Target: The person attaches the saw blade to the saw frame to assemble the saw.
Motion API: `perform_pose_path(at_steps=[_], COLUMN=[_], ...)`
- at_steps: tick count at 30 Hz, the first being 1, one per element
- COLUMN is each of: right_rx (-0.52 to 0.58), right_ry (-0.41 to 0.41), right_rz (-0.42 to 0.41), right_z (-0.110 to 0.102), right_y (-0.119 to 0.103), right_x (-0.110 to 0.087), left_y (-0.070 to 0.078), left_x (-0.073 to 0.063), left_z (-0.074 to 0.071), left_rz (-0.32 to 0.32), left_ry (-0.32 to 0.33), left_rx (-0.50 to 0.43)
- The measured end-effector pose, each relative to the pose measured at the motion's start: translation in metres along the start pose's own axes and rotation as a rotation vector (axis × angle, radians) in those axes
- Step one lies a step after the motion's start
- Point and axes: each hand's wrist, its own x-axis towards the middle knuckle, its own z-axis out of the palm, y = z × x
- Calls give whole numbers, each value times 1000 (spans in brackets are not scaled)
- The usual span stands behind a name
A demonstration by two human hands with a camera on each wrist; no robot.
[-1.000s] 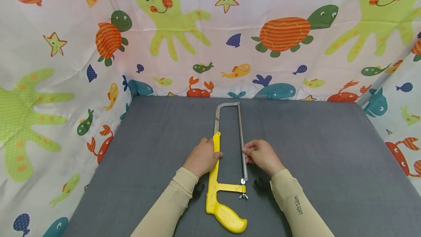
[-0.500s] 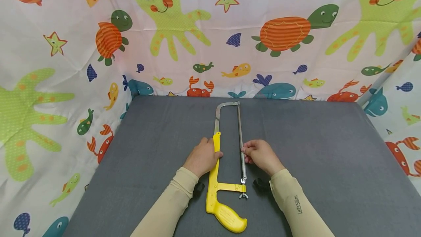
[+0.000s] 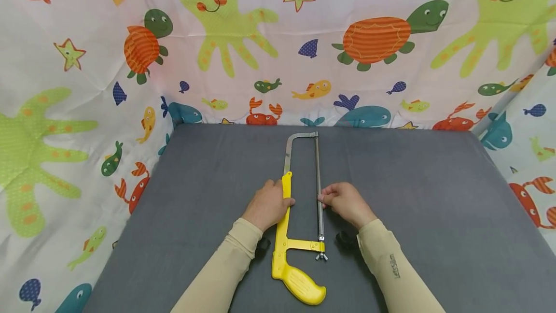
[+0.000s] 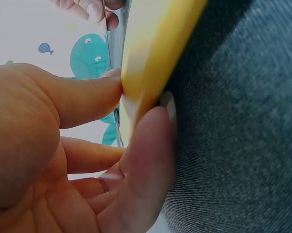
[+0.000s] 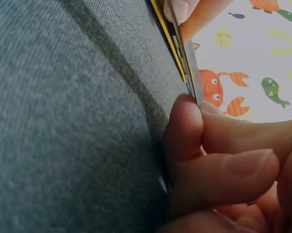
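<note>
A hacksaw with a yellow handle and frame (image 3: 283,226) lies on the grey cloth, its silver bow at the far end. My left hand (image 3: 268,205) grips the yellow part of the frame, thumb on the inner side; the left wrist view shows thumb and fingers pinching the yellow bar (image 4: 146,63). Between thumb and fingertips my right hand (image 3: 346,203) pinches the thin saw blade (image 3: 319,173) about midway along. The blade's near end meets the holder by the yellow cross arm (image 3: 304,245), above a wing nut (image 3: 321,256). In the right wrist view the fingertips cover part of the blade.
Grey cloth (image 3: 208,177) covers the work surface. A white curtain with printed sea animals (image 3: 321,23) rises behind it and at both sides. Dark objects (image 3: 345,239), partly hidden, show beneath the wrists.
The blade's near end has shifted slightly left, in line with the holder at the yellow arm. My right fingers moved a little left with it. The left hand keeps its grip.
</note>
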Motion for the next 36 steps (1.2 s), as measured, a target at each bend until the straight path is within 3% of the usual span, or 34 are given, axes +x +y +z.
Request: perform_pose_path(at_steps=[10,23,29,36], right_rx=[-110,-263,-250,-142], right_ry=[52,74,-20,-232], right_rz=[-14,52,40,-111], right_z=[1,-2,-6,-6], right_y=[-2,-4,-1,11], right_x=[-2,-11,-35,-72], left_y=[1,4,6,3], left_x=[0,-1,-2,0], left_z=[-2,-4,-3,-4], left_rz=[-21,-14,4,27], left_ry=[-2,4,17,30], left_rx=[-9,-29,-29,-19])
